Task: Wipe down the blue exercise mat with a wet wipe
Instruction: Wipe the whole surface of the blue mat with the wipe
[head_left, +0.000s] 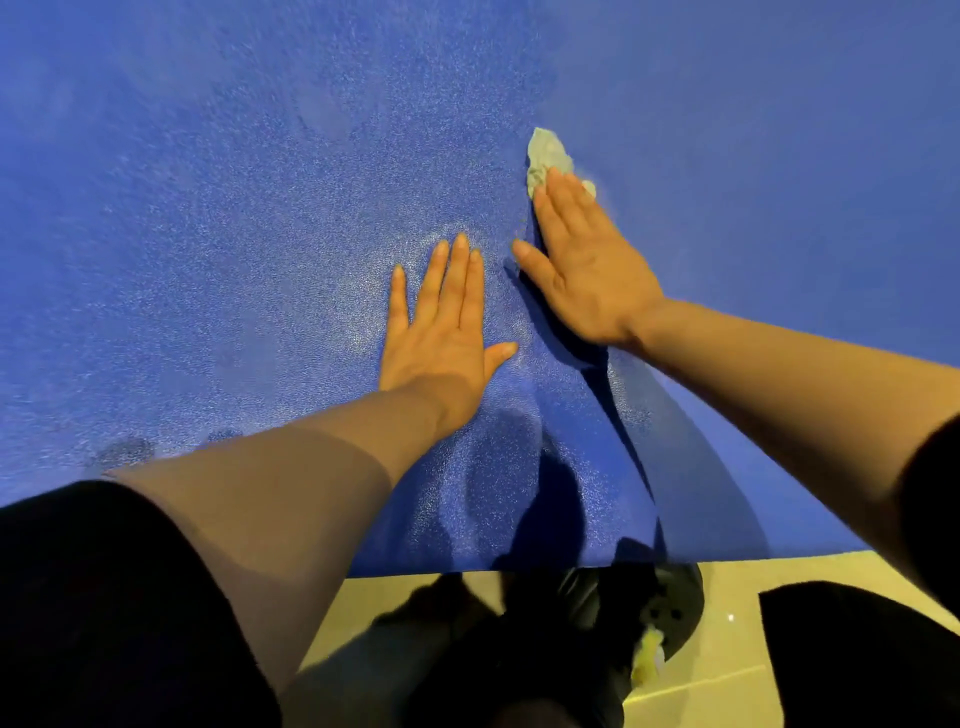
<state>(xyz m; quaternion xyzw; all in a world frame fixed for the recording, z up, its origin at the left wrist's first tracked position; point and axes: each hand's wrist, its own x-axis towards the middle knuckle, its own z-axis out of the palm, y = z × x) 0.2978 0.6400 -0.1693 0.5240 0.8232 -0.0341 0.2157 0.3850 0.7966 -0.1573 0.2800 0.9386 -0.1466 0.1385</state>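
My 2 hands flat on the blue mat (208, 208), left hand (441, 332) fingers straight, right hand (587, 270) fingers straight, pressing the crumpled wet wipe (545, 158)

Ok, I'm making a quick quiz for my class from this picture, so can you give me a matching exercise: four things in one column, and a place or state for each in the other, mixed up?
Column one:
1. left hand
2. right hand
3. wipe
4. floor

Column two:
A. crumpled, partly under fingertips
B. pale, along the mat's near edge
C. flat on bare mat, fingers straight
D. pressing the wipe onto the mat

Pairs: 1-C, 2-D, 3-A, 4-B
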